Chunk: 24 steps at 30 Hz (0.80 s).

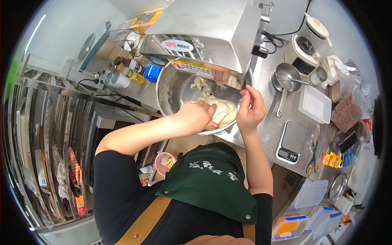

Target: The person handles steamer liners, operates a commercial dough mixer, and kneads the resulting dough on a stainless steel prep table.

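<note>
A large pale lump of dough (225,111) lies in the near part of a round steel mixing bowl (164,92). My left hand (197,117) is closed on the dough's left side, its fingers pressed into the top and the thumb low near the rim. At the bowl's right rim, my right hand (250,109) is raised beside the dough with its fingers half bent and apart, holding nothing that I can see. Behind the lump, smaller pieces of dough cling around the mixer's hook (207,87), which the steel mixer head (200,24) partly hides.
On the steel counter to the right are a saucepan (288,75) with a whisk, a white tray (315,104), a kitchen scale (292,141), scissors (313,157) and a blender (310,43). Bottles (132,74) and a blue packet (152,72) stand left of the bowl. A pink bin (162,163) sits below.
</note>
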Motion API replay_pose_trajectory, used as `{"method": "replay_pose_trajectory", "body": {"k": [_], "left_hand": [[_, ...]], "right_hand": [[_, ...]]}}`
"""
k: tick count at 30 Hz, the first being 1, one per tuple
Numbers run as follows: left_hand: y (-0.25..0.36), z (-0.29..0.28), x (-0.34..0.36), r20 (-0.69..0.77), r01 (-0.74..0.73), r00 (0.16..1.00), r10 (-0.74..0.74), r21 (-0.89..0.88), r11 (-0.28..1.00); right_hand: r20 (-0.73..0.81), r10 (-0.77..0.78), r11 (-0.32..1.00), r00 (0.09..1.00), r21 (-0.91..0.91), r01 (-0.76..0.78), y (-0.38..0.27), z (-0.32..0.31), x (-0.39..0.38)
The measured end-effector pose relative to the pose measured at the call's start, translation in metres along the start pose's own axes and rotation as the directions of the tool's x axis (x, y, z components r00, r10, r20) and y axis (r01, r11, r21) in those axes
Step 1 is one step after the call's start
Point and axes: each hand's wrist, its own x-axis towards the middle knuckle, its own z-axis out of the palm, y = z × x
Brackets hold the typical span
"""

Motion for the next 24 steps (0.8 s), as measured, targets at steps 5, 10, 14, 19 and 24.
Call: {"method": "replay_pose_trajectory", "body": {"k": [5, 10, 14, 19, 24], "left_hand": [[-0.018, 0.007, -0.006, -0.1, -0.104, 0.99, 0.097, -0.067, 0.992], [-0.045, 0.022, 0.001, -0.138, -0.176, 0.979, 0.152, -0.187, 0.966], [-0.111, 0.015, 0.018, 0.238, 0.139, 0.956, 0.174, -0.883, 0.448], [-0.142, 0.034, 0.063, -0.211, 0.115, 0.94, -0.269, -0.546, 0.83], [-0.137, 0.057, 0.123, -0.118, 0.159, 0.973, -0.197, -0.274, 0.948]], "right_hand": [[0.525, -0.157, 0.894, 0.837, -0.284, 0.346, -0.019, -0.007, 0.016], [0.911, 0.112, 0.814, 0.398, -0.314, 0.489, -0.034, 0.006, 0.01], [0.941, 0.253, 0.82, 0.225, -0.332, 0.467, -0.031, 0.012, 0.014], [0.933, 0.224, 0.823, 0.283, -0.336, 0.457, -0.031, 0.01, 0.014], [0.894, 0.239, 0.807, 0.379, -0.399, 0.434, -0.03, 0.005, 0.01]]}}
